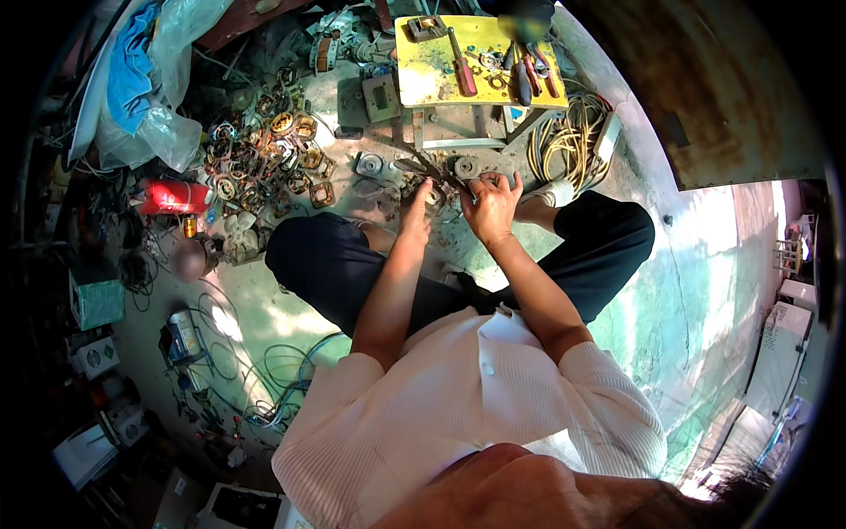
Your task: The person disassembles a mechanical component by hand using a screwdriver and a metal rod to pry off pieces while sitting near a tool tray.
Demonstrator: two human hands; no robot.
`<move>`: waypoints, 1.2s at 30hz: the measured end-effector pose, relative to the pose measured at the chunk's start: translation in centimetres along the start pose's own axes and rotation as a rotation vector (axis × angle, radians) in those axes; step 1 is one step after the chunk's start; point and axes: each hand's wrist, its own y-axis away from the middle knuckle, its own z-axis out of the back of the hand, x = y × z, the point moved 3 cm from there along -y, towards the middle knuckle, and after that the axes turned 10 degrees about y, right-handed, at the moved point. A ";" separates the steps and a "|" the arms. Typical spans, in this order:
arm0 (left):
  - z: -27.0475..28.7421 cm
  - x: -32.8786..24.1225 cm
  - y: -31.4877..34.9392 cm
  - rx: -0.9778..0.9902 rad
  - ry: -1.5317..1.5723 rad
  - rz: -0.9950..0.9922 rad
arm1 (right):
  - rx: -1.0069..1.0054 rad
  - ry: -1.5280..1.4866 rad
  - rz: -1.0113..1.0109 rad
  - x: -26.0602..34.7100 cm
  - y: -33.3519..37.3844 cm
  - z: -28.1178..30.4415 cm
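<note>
On your left, beyond your left knee, a pile of wound metal rings spreads over the floor, with a red bag to the left of it. Coming right, a round grey part lies on the floor a little left of your hands. Your left hand is half curled, thumb pointing to the far side, at the near left of a dark long tool; its fingers are mostly hidden, so whether they have hold of anything cannot be told. The tool lies between and just beyond your two hands, its long axis slanting from far left to near right, so its near end points at your right hand, which is the nearer to that end. There your thumb and forefinger come close together at the tool, seemingly pinching it, though the contact is too small to be sure; the other fingers are bent and spread loosely to the right. A yellow stool stands on the far side, and farther right a coil of pale cable lies beside it.
</note>
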 end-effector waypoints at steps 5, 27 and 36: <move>-0.5 0.0 1.8 0.122 -0.094 0.028 | 0.088 0.033 -0.155 -3.1 -2.2 -0.8; -1.3 -10.1 8.7 0.444 -0.158 -0.257 | 0.856 -1.029 -1.360 -17.3 6.1 -12.1; -0.2 -17.0 6.1 0.571 -0.238 -0.216 | 0.806 -0.600 -1.181 -18.4 7.4 -13.7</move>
